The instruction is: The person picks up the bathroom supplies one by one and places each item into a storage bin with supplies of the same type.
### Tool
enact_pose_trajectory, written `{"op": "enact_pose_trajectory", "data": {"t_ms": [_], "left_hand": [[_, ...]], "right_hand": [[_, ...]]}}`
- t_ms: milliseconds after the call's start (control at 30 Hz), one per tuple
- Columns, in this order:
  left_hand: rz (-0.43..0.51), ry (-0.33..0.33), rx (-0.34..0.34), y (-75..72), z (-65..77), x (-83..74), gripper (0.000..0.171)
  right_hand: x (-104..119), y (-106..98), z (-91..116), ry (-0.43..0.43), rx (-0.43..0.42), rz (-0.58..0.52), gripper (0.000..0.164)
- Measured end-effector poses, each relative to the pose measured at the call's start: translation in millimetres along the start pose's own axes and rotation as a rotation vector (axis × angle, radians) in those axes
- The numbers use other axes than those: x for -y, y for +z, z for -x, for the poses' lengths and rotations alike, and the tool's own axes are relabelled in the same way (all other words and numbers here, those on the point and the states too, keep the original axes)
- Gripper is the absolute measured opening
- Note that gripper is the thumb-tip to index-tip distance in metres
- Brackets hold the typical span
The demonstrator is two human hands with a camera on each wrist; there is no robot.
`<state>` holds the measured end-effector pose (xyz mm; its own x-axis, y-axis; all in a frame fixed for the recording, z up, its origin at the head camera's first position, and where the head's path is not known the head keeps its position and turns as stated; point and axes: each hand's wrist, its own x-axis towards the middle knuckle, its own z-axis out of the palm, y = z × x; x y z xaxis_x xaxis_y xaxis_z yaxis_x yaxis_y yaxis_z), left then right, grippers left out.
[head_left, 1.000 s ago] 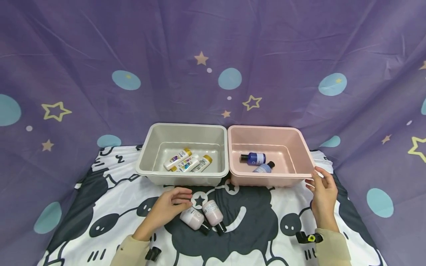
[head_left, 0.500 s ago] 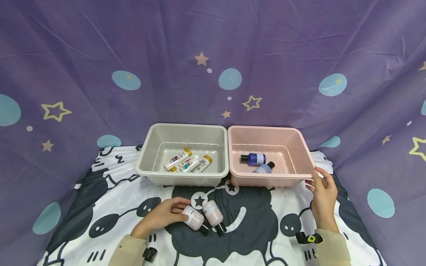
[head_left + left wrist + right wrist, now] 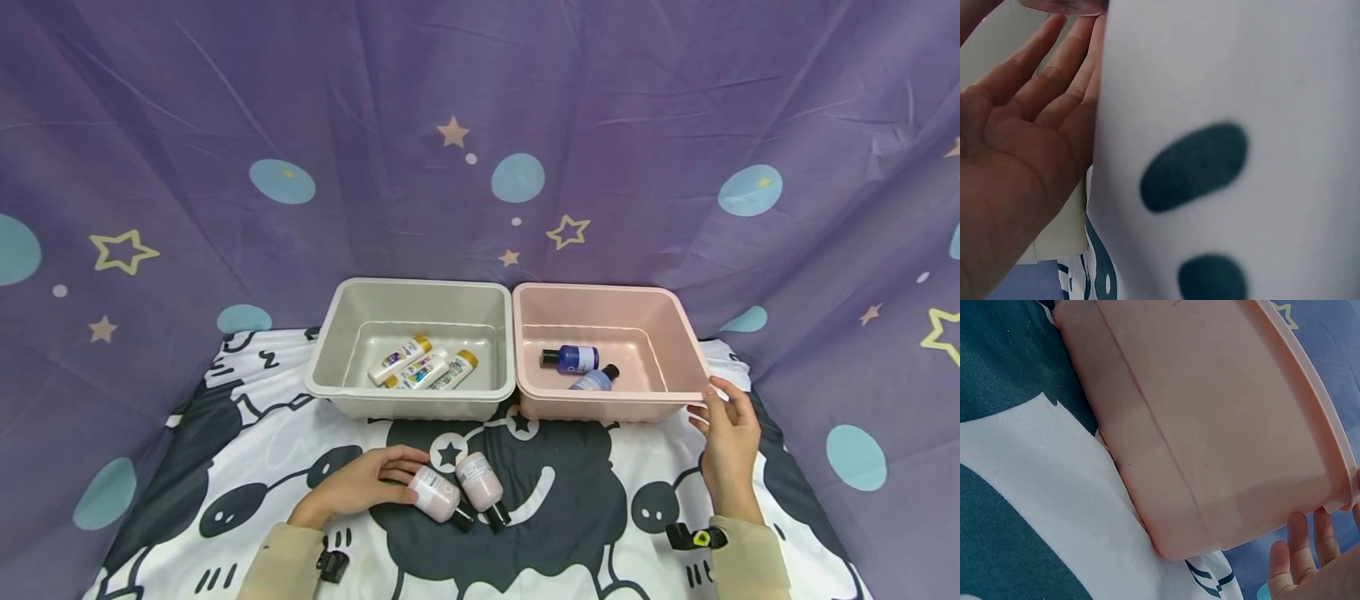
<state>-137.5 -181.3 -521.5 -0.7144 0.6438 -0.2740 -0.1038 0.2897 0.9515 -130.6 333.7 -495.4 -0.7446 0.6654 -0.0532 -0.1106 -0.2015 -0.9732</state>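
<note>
A pale pink bottle (image 3: 435, 493) with a black cap lies on its side on the sheep-print cloth. My left hand (image 3: 360, 487) is at its base end, thumb and fingertips right at the bottle; in the left wrist view the fingers (image 3: 1054, 72) extend fairly straight toward it. Right beside it lies a second pink bottle (image 3: 480, 481) with a black cap. On the right, my right hand (image 3: 731, 450) holds the near right corner of the pink bin (image 3: 600, 408) at its rim. Its other fingers (image 3: 1300, 547) spread beside the bin's outer wall.
A grey bin (image 3: 420, 407) stands left of the pink one and holds several white gold-capped bottles (image 3: 427, 367). Inside the pink bin lie a dark blue bottle (image 3: 579, 359) and a light blue bottle (image 3: 594, 380). A purple curtain (image 3: 405, 167) hangs behind.
My left hand has lowered toward the left pink bottle and drawn slightly left, uncovering more of its base. The right hand stays at the pink bin's corner.
</note>
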Motion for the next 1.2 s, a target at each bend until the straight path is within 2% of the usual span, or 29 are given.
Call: {"op": "enact_pose_trajectory", "data": {"t_ms": [133,300,567,800,1000,1200], "left_hand": [[0.047,-0.024,-0.015,0.3,-0.7,2.5,0.061],[0.079,-0.024,-0.030,1.4,-0.5,3.4,0.061],[0.230,-0.023,-0.042,7.9,-1.5,-9.3,0.062],[0.223,-0.004,-0.063,10.7,-5.7,-20.6,0.060],[0.208,0.073,-0.063,14.7,-8.3,-34.2,0.058],[0.192,0.131,-0.100,21.0,-10.5,-51.9,0.055]], "right_hand": [[0,0,0,0.002,-0.002,-0.001,0.027],[0,0,0,0.004,-0.002,0.004,0.027],[0,-1,0,0.004,0.008,-0.009,0.028],[0,-1,0,0.005,0.004,-0.006,0.028],[0,-1,-1,0.005,0.004,0.000,0.028],[0,0,-1,0.005,0.006,0.010,0.028]]}}
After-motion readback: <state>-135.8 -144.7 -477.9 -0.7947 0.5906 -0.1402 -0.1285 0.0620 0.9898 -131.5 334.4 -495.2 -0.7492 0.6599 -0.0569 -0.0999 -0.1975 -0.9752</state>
